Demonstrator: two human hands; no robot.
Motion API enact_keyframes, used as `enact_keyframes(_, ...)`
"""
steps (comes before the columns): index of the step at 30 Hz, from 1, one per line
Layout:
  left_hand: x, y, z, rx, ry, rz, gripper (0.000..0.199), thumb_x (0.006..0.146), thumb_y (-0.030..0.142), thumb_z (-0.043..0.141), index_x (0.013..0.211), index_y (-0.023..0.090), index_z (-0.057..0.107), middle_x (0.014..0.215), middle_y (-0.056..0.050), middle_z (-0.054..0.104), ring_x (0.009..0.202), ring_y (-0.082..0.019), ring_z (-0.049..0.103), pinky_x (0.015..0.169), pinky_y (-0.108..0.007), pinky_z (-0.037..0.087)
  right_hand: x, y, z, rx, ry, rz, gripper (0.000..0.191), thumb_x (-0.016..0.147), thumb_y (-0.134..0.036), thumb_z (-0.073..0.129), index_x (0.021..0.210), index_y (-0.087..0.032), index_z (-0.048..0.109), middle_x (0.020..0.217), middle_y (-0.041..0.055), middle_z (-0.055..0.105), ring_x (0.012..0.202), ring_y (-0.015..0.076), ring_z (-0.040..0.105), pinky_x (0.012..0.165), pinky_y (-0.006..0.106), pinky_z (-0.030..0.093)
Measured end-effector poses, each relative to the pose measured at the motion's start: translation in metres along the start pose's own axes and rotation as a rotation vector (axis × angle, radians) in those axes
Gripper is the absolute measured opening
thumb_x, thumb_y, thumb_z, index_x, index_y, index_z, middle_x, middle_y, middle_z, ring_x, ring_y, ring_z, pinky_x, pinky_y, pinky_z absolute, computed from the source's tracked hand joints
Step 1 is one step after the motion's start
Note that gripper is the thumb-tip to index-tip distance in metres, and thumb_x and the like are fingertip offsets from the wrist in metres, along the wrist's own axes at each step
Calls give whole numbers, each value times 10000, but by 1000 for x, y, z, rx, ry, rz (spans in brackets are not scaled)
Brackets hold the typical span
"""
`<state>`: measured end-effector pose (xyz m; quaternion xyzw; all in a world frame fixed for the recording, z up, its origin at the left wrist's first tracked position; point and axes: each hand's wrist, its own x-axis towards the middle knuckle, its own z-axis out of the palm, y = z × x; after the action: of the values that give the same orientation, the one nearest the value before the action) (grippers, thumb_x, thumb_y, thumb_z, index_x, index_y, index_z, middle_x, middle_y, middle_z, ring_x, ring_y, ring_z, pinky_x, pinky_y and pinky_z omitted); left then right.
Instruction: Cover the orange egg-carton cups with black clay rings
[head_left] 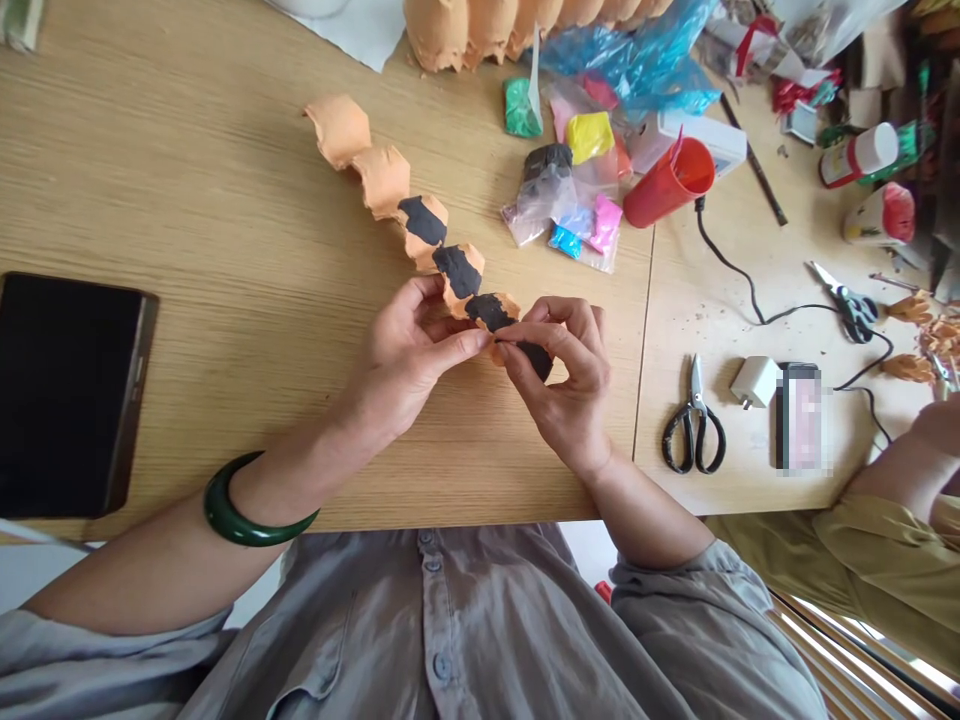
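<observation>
An orange strip of egg-carton cups (384, 180) runs diagonally across the table towards me. Black clay (459, 271) covers the tops of several cups at its near end; the far two are bare orange. My left hand (412, 350) grips the strip from the left, thumb on top near the near end and fingers partly hidden beneath. With thumb and forefinger, my right hand (566, 375) pinches the black clay (536, 357) at the nearest cup, which the fingers partly cover. Beyond the strip lie small bags of coloured clay, among them an opened black packet (547, 165).
A dark tablet (67, 395) lies at left. Beyond stand more orange carton (480, 30) and a red cup (670, 182). Black-handled scissors (695, 420), a white charger (754, 382) and a phone (801, 415) lie right, near another person's arm (900, 460). A cable (739, 270) crosses there.
</observation>
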<state>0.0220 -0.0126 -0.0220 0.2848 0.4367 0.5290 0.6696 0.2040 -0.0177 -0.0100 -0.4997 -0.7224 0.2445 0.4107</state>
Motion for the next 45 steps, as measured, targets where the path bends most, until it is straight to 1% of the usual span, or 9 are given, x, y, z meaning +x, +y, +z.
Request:
enact_keyframes(6,0,1,1,2,-9,-19,411,778,179,926,1133,261,738,1174,-25,844,1275,-295,784,1169,-457,627,-1,5,4,39,-14,-37,81,1050,-231,774,1054,-297,821,1098,41,716,1075,242,664,1061,497,502)
enact_keyframes(16,2,-5,-4,19,-52,-15,468,784,144,914,1191,242,705,1246,-42,847,1282,-275,786,1148,-427,640,-1,10,7,97,-15,-30,57,1041,-206,780,1046,-262,777,1092,34,716,1085,225,689,1008,452,529)
enact_keyframes(23,2,-5,-3,-4,-38,-20,488,728,125,950,1144,252,731,1166,-10,844,1153,-217,798,1025,-332,675,-4,8,11,185,-4,79,71,1057,-269,766,991,-252,745,1074,37,700,1095,221,694,1018,447,553)
enact_keyframes(28,2,-6,-2,11,-51,-14,493,761,167,963,1179,241,714,1228,-35,844,1214,-241,793,1007,-352,683,-7,11,16,296,-21,194,98,1048,-316,768,1044,-252,694,1144,57,669,1110,212,678,869,378,601)
enact_keyframes(32,3,-8,-4,15,-40,-30,482,778,196,983,1176,250,716,1243,-28,851,1274,-261,790,1032,-377,693,-8,10,17,302,-26,179,118,1040,-310,791,994,-253,699,1095,50,674,1109,220,685,987,431,610)
enact_keyframes(34,4,-7,-4,11,-31,-26,474,771,208,1004,1147,250,718,1222,-20,857,1273,-257,795,1061,-381,691,-7,7,14,327,-44,190,138,1047,-373,795,1011,-258,727,1099,53,684,1131,229,702,1033,446,615)
enact_keyframes(38,4,-1,-6,25,-50,7,467,794,256,1025,1156,251,729,1232,-23,859,1236,-245,813,1130,-402,678,0,7,4,483,-25,357,314,1048,-573,773,1163,-282,743,1198,56,731,1116,214,748,971,391,659)
enact_keyframes(40,5,1,-8,55,-56,31,477,804,279,1027,1185,246,741,1246,-32,855,1210,-244,820,1136,-408,678,7,11,0,552,-24,460,389,1026,-634,778,1184,-279,746,1174,48,762,1052,203,768,906,361,671)
enact_keyframes(45,7,-2,-13,114,-80,101,477,830,319,1016,1225,231,763,1247,-54,857,1180,-250,825,1066,-403,705,19,18,-2,721,-255,628,539,979,-765,743,1073,-237,791,1047,59,820,1013,227,792,879,375,705)
